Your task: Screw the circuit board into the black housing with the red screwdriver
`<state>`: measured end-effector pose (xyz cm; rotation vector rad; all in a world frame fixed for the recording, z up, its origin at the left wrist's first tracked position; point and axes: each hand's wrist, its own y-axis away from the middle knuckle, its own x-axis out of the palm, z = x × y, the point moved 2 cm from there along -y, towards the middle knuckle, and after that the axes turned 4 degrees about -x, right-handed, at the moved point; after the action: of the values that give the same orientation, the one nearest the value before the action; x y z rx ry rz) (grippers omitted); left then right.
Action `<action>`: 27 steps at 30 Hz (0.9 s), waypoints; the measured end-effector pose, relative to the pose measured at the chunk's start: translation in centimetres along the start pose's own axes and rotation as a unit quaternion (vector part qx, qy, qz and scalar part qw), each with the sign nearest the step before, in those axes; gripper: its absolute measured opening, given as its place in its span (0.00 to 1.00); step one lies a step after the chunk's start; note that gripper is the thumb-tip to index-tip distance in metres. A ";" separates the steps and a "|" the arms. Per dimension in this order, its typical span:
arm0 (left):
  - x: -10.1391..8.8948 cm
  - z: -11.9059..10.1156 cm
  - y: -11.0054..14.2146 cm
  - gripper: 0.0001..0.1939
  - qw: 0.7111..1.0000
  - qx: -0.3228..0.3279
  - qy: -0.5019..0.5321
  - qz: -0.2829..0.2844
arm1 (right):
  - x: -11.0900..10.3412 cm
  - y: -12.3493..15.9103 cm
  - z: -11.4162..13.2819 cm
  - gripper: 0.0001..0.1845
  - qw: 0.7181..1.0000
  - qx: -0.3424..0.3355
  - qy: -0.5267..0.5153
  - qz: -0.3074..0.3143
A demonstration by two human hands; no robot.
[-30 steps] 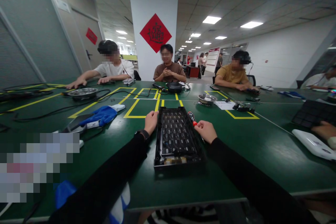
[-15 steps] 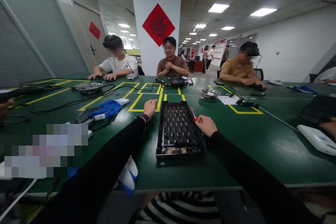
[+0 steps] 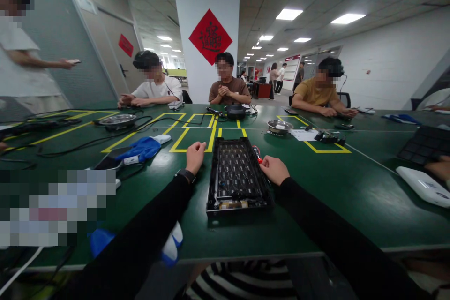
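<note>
In front of me a black rectangular case lies on the green table, its open top showing rows of dark cells and some wiring. Beside its left edge, my left hand is closed with fingers curled; whatever it may hold is hidden. At the right edge my right hand pinches what looks like a red-and-black screwdriver, which lies along the case. Part of the tool is hidden by my fingers.
Blue-and-white gloves and cables lie to the left. Metal bowls stand farther back, near small black parts. A white device sits at right. Three people sit across the table, and a person stands at far left.
My left hand has come slightly nearer to me and turned, still closed. My right hand stays at the screwdriver. A standing person has come into view at left; the seated people's hands moved.
</note>
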<state>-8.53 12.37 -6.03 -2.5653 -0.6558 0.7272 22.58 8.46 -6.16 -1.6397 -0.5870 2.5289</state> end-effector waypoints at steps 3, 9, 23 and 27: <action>0.2 -0.5 -1.3 0.17 1.000 -0.005 0.000 -0.007 | 0.0 0.0 0.0 0.11 1.000 0.000 0.002 0.002; -0.2 -1.2 -2.6 0.18 1.000 0.020 -0.014 0.007 | 0.2 -0.1 -0.3 0.11 1.000 -0.004 0.002 0.002; 0.9 -0.3 -1.3 0.15 0.998 -0.058 0.015 0.012 | 0.2 -0.1 -0.1 0.12 1.000 -0.012 -0.011 0.005; 1.7 -2.3 -1.9 0.14 0.991 -0.104 0.071 0.054 | 0.2 -0.2 0.0 0.13 1.000 -0.017 -0.013 0.008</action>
<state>-6.54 14.24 -3.94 -2.8318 -0.5777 0.5269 22.48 8.69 -6.22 -1.6300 -0.6260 2.5692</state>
